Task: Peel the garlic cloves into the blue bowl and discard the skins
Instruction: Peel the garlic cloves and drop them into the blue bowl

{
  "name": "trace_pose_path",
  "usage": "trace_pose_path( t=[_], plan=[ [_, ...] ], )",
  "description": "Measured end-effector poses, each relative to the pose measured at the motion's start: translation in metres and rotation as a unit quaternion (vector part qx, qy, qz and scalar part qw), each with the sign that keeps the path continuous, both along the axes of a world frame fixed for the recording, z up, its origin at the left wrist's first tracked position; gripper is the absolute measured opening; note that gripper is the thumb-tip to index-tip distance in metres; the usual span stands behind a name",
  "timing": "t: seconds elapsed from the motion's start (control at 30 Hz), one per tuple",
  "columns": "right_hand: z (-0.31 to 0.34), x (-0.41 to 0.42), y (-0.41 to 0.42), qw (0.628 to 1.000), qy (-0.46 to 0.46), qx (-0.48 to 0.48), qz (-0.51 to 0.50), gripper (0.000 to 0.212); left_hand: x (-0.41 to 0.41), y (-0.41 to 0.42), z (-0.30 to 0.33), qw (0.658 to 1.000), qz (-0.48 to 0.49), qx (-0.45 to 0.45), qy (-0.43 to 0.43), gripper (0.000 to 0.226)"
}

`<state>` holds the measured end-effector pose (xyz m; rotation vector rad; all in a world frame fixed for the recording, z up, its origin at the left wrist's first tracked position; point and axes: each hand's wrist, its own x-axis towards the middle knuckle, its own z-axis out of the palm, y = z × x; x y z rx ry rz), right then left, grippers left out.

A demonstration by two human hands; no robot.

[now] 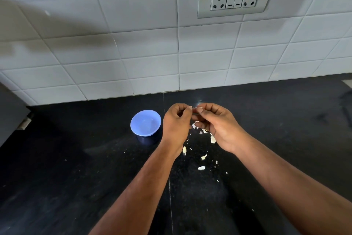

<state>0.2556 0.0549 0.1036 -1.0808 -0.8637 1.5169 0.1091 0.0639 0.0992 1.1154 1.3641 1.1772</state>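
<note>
Both grips, left point(177, 120) and right point(215, 120), pinching small garlic clove point(194, 110); round glossy blue bowl point(146, 122) just left; papery skins point(202, 167) below on speckled black table point(76, 168).

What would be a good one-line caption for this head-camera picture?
Both hands, left and right, pinch a garlic clove above skin scraps on the black counter, blue bowl alongside.

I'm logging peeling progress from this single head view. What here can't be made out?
- Clove: pinched between left hand and right hand; fingers cover it, so peeled or not is unclear.
- Blue bowl: contents washed out by glare.
- Bits on the counter: too small to tell skins from cloves.
</note>
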Motion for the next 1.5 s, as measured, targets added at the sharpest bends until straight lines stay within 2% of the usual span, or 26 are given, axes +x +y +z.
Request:
trace_pose_path(
  t=[0.1,0.23,0.33,0.4,0.43,0.5,0.57,0.63,0.7,0.77,0.9,1.07,1.17,1.37,1.5],
  plan=[
    [-0.001,0.002,0.0,0.999,0.042,0.001,-0.011,0.019,-0.008,0.001,-0.002,1.0,0.013,-0.021,0.014,0.003],
    [-0.005,0.004,-0.003,0.997,0.071,-0.009,-0.018,0.028,-0.018,0.001,-0.015,0.993,-0.012,-0.038,0.114,0.008],
    [-0.007,0.005,-0.006,0.996,0.084,-0.019,-0.02,0.03,-0.02,-0.002,-0.016,0.984,-0.057,-0.049,0.163,0.023],
    [-0.008,0.006,-0.008,0.996,0.088,-0.023,-0.017,0.029,-0.019,-0.003,-0.014,0.974,-0.068,-0.044,0.211,0.011],
    [-0.008,0.006,-0.008,0.996,0.088,-0.024,-0.015,0.029,-0.018,-0.004,-0.011,0.969,-0.063,-0.044,0.235,0.012],
    [-0.007,0.006,-0.009,0.997,0.081,-0.02,-0.009,0.027,-0.015,-0.006,-0.009,0.967,-0.044,-0.034,0.25,0.038],
    [-0.006,0.005,-0.01,0.998,0.065,-0.009,-0.01,0.026,-0.013,-0.005,-0.005,0.983,-0.024,-0.022,0.182,0.044],
    [-0.005,0.005,-0.01,0.999,0.036,0.009,-0.016,0.024,-0.011,-0.003,0.003,0.995,-0.034,-0.037,0.081,0.035],
    [-0.005,0.003,-0.01,0.999,-0.011,0.035,-0.019,0.023,-0.01,-0.003,0.012,0.996,-0.066,-0.067,0.0,0.028],
    [-0.004,0.002,-0.01,0.996,-0.063,0.06,-0.02,0.021,-0.011,-0.001,0.012,0.991,-0.092,-0.09,-0.043,0.024],
    [-0.002,-0.001,-0.009,0.983,-0.155,0.091,-0.038,0.021,-0.014,0.003,0.009,0.988,-0.083,-0.11,-0.073,0.013],
    [-0.006,-0.003,-0.009,0.966,-0.219,0.127,-0.058,0.027,-0.016,0.006,0.006,0.986,-0.083,-0.116,-0.084,0.013],
    [-0.007,-0.006,-0.009,0.963,-0.22,0.134,-0.074,0.026,-0.014,0.006,0.005,0.984,-0.075,-0.117,-0.108,0.009],
    [-0.004,-0.007,-0.01,0.979,-0.164,0.109,-0.06,0.017,-0.013,0.005,-0.002,0.965,-0.068,-0.169,-0.191,0.006],
    [-0.004,-0.008,-0.01,0.982,-0.155,0.099,-0.054,0.017,-0.011,0.003,-0.002,0.97,-0.051,-0.15,-0.182,0.008]
  ],
)
